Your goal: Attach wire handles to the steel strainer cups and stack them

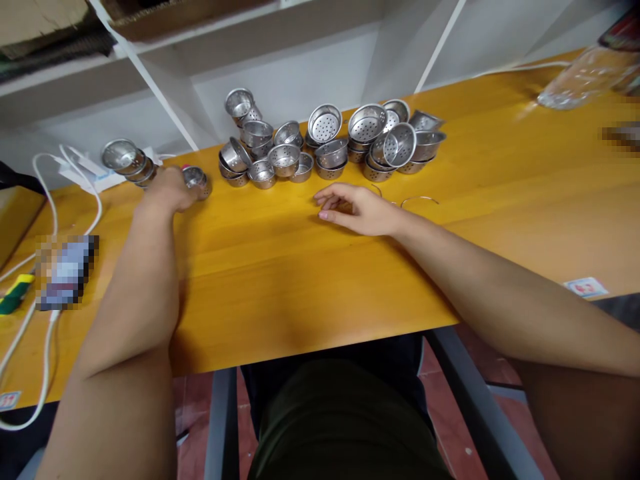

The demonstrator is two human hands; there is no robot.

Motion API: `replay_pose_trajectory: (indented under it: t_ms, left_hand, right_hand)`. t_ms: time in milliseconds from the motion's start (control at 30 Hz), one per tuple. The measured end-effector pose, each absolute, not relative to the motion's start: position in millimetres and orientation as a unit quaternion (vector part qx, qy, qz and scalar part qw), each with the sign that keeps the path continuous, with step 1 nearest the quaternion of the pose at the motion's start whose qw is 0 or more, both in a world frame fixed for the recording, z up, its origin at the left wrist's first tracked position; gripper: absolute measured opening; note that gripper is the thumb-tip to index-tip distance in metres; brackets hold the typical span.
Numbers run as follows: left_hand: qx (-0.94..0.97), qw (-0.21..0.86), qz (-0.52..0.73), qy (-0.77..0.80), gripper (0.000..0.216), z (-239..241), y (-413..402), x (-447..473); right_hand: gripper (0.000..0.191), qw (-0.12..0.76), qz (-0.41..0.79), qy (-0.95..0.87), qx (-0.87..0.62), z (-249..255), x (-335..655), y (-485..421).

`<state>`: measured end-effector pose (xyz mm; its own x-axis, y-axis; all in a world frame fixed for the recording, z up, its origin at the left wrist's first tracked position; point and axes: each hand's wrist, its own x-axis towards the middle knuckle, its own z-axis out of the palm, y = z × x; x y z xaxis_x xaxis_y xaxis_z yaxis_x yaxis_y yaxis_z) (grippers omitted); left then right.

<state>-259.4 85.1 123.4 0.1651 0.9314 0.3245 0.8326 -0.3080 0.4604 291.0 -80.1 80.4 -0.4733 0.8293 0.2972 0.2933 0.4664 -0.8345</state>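
Note:
My left hand [169, 189] reaches to the back left of the table, between a stack of perforated metal cups [125, 160] and a smaller group with a metal cup [196, 179]. Its fingertips are hidden behind the hand, so any grip is out of sight. A bit of something red shows just behind it. My right hand [357, 208] hovers over or rests on the tabletop, fingers loosely bent and apart, holding nothing. Just beyond it lie many more perforated cups [332, 155], some stacked, some tilted. A thin curved wire [421, 198] lies beside the right wrist.
White cables [47, 340] run along the left side near a blurred phone-like object [67, 273] and a yellow-green item [17, 295]. A clear plastic bottle [580, 80] lies at the back right. Shelf partitions [280, 60] rise behind the wooden table [280, 287].

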Motion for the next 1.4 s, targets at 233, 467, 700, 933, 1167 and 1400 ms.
replay_pose_trajectory:
  t_ms: [233,467,700,933,1167,1400]
  left_hand:
    - [0.686,0.074,0.376,0.618,0.142,119,85,-237]
    - [0.793,0.106,0.383,0.462,0.124,140,50,-155]
    - [0.833,0.108,0.363,0.403,0.105,121,41,-129]
    - [0.803,0.049,0.377,0.459,0.067,108,49,-141]
    - [0.791,-0.020,0.451,0.413,0.067,131,34,-118]
    - [0.892,0.104,0.344,0.274,0.061,126,-31,-34]
  right_hand:
    - [0.065,0.365,0.375,-0.774,-0.357,82,292,-81]
    - [0.062,0.357,0.376,-0.776,-0.359,84,292,-81]
    - [0.061,0.357,0.378,-0.777,-0.356,83,293,-80]
    - [0.055,0.359,0.385,-0.775,-0.351,84,294,-81]
    - [0.064,0.377,0.369,-0.772,-0.355,84,294,-82]
    - [0.081,0.495,0.397,-0.680,-0.367,92,282,-84]
